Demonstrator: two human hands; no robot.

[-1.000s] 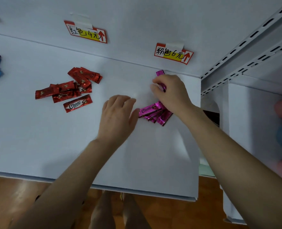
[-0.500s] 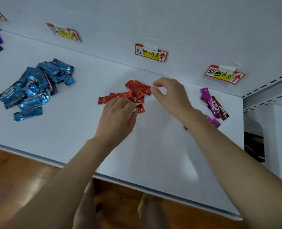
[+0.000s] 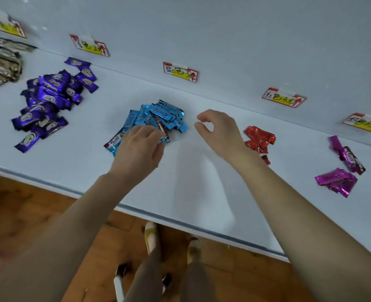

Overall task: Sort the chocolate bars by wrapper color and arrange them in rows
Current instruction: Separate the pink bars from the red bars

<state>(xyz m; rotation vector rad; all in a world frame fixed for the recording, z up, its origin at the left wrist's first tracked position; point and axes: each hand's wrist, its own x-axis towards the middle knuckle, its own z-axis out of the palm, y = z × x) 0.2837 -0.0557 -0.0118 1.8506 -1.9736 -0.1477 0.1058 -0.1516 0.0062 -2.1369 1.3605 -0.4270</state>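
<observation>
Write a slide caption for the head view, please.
Left hand grips the blue bars, right hand empty beside them, on a white shelf.

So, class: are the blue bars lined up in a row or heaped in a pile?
Heaped: the blue bars overlap at mixed angles, with the left hand gripping at their near edge.
</observation>
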